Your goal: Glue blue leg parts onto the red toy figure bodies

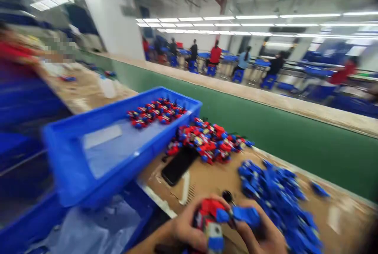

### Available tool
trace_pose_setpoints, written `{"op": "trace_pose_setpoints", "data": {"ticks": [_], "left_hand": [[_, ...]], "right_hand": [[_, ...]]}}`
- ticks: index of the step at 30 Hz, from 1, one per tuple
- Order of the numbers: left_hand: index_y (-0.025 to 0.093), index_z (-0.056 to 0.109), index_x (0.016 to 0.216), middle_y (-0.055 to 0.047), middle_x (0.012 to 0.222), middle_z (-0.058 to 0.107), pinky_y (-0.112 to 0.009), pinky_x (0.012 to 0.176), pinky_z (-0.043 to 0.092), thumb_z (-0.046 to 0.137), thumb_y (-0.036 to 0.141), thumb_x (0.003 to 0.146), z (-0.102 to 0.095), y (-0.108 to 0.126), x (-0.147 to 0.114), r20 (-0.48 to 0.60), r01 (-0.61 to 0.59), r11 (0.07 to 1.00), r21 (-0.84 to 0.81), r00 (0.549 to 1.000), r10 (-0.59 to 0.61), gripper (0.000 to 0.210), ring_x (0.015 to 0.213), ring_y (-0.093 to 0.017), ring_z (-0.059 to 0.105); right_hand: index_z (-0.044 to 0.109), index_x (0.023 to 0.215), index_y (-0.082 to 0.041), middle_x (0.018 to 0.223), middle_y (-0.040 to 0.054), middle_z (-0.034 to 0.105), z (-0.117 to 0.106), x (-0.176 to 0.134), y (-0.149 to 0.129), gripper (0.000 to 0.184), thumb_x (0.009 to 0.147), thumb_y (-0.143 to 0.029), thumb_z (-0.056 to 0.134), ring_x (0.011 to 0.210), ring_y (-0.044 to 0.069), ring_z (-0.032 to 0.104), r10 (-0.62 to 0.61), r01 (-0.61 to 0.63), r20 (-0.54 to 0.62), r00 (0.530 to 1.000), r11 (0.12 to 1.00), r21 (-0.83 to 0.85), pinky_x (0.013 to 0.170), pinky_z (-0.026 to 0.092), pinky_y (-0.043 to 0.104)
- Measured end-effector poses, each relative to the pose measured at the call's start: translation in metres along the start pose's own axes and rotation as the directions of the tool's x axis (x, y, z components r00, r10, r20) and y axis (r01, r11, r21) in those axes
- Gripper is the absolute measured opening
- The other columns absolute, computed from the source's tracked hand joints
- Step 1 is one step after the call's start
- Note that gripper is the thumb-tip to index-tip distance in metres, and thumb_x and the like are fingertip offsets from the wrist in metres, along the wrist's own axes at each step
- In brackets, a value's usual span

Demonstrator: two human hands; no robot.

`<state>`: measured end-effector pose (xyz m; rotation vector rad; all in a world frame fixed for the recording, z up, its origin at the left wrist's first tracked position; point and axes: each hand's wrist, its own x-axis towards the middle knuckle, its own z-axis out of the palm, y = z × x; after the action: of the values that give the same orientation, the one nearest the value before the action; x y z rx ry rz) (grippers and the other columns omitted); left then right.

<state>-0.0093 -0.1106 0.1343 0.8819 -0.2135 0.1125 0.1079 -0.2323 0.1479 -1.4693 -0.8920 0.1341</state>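
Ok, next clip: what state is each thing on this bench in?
left hand: gripping the red toy part.
right hand: pressing a blue piece against it.
blue tray: tilted, few assembled toys inside at its far end.
red-and-blue pile: heaped loose.
blue pieces: heaped loose.
phone: flat, screen dark.

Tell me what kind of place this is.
Most likely a toy assembly factory. A green conveyor belt runs past the workbench, heaps of blue parts and red-and-blue toys lie on it, and seated workers fill rows of tables behind.
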Motion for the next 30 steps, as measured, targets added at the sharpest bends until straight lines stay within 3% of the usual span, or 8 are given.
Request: {"op": "trace_pose_setpoints", "data": {"ticks": [2,5,9,14,17,20,24,30], "left_hand": [[0.020,0.063,0.125,-0.013,0.107,0.067,-0.032,0.065,0.053,0.091,0.043,0.060,-0.008,-0.005,-0.002,-0.158,0.027,1.000,0.010,0.987,-0.025,0.074,0.078,-0.025,0.066],[0.024,0.063,0.122,-0.010,0.099,0.069,-0.027,0.052,0.048,0.090,0.047,0.061,-0.028,-0.003,-0.006,-0.418,0.006,0.999,0.053,0.908,0.017,0.070,0.058,-0.017,0.062],[0.025,0.060,0.121,-0.005,0.086,0.069,-0.028,0.059,0.055,0.090,0.040,0.065,-0.049,-0.003,-0.005,-0.621,-0.034,0.995,0.096,0.779,0.087,0.066,0.065,-0.018,0.066],[0.024,0.056,0.123,-0.004,0.088,0.068,-0.028,0.061,0.056,0.085,0.031,0.072,-0.063,-0.027,-0.002,-0.585,-0.024,0.994,0.106,0.807,0.082,0.059,0.073,-0.018,0.066],[0.025,0.056,0.121,-0.003,0.092,0.066,-0.031,0.066,0.057,0.086,0.030,0.072,-0.068,-0.036,-0.004,-0.577,-0.023,0.997,0.074,0.814,0.062,0.058,0.078,-0.019,0.067],[0.026,0.055,0.119,-0.003,0.093,0.067,-0.031,0.068,0.056,0.085,0.030,0.073,-0.070,-0.035,-0.005,-0.544,-0.025,0.999,0.033,0.838,0.039,0.055,0.080,-0.019,0.067],[0.025,0.055,0.118,-0.002,0.093,0.066,-0.032,0.073,0.055,0.086,0.031,0.073,-0.071,-0.032,-0.005,-0.535,-0.023,1.000,-0.017,0.845,0.010,0.055,0.081,-0.018,0.066],[0.025,0.055,0.116,-0.002,0.095,0.065,-0.033,0.076,0.052,0.089,0.032,0.069,-0.074,-0.038,-0.004,-0.605,-0.033,0.999,-0.027,0.796,0.010,0.058,0.082,-0.017,0.064]], "right_hand": [[0.067,0.104,-0.024,0.109,0.0081,0.068,-0.038,-0.026,-0.003,0.028,0.091,-0.049,0.069,0.090,0.023,0.068,0.054,-0.056,-0.133,0.990,0.998,-0.011,0.068,0.058,0.031],[0.066,0.116,-0.028,0.110,0.0066,0.069,-0.072,-0.047,-0.007,0.026,0.092,-0.037,0.069,0.081,0.019,0.069,0.105,-0.117,-0.291,0.951,0.993,-0.022,0.066,0.058,0.027],[0.057,0.132,-0.027,0.112,0.0066,0.070,-0.078,-0.051,-0.002,0.038,0.094,-0.030,0.065,0.098,0.020,0.068,0.152,-0.214,-0.231,0.961,0.938,-0.274,0.082,0.059,0.030],[0.062,0.119,-0.027,0.115,0.0064,0.067,-0.055,-0.027,0.012,0.024,0.096,-0.020,0.058,0.105,0.020,0.065,0.072,-0.037,0.051,0.996,0.863,-0.503,0.091,0.055,0.033],[0.059,0.129,-0.026,0.118,0.0072,0.066,-0.048,-0.009,0.014,0.035,0.096,-0.015,0.056,0.107,0.021,0.064,0.022,0.092,0.191,0.981,0.817,-0.570,0.091,0.055,0.033],[0.057,0.131,-0.023,0.110,0.0070,0.069,-0.047,0.003,0.014,0.039,0.092,-0.017,0.062,0.095,0.020,0.066,-0.004,0.147,0.233,0.972,0.785,-0.601,0.083,0.057,0.032],[0.062,0.121,-0.021,0.103,0.0067,0.070,-0.044,0.008,0.018,0.029,0.093,-0.018,0.062,0.090,0.020,0.068,-0.001,0.173,0.267,0.964,0.763,-0.622,0.081,0.058,0.032],[0.064,0.122,-0.020,0.105,0.0076,0.070,-0.037,0.011,0.023,0.030,0.093,-0.017,0.057,0.094,0.021,0.067,0.022,0.222,0.345,0.938,0.725,-0.652,0.082,0.056,0.033]]}}
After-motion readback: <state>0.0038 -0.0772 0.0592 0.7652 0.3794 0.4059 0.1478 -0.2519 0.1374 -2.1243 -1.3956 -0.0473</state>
